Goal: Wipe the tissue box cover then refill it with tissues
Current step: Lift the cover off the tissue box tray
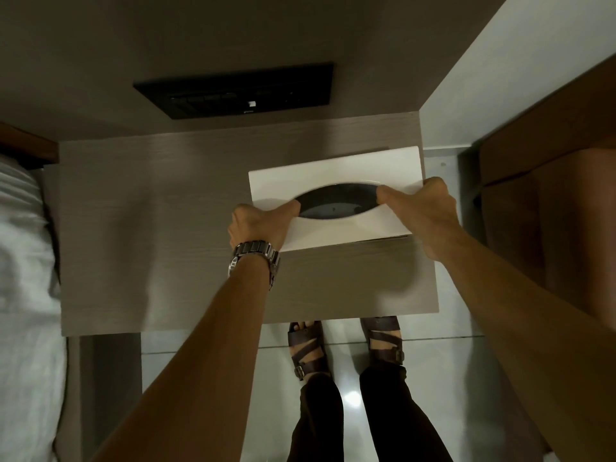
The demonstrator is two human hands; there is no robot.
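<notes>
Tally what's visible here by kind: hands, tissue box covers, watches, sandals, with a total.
Hands: 2, left hand and right hand
Tissue box cover: 1
Wristwatch: 1
Sandals: 2, left sandal and right sandal
Total: 6

Left grip [263,225], right grip [423,211] clenched.

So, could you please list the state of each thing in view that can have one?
tissue box cover: white, held over the bedside table; whether it touches it, cannot tell; no tissues show through its oval slot.
left hand: gripping the cover's left end, thumb at the slot's edge.
right hand: gripping the cover's right end, thumb at the slot's edge.
wristwatch: on the left wrist.
wall switch panel: dark, one small white mark.
</notes>
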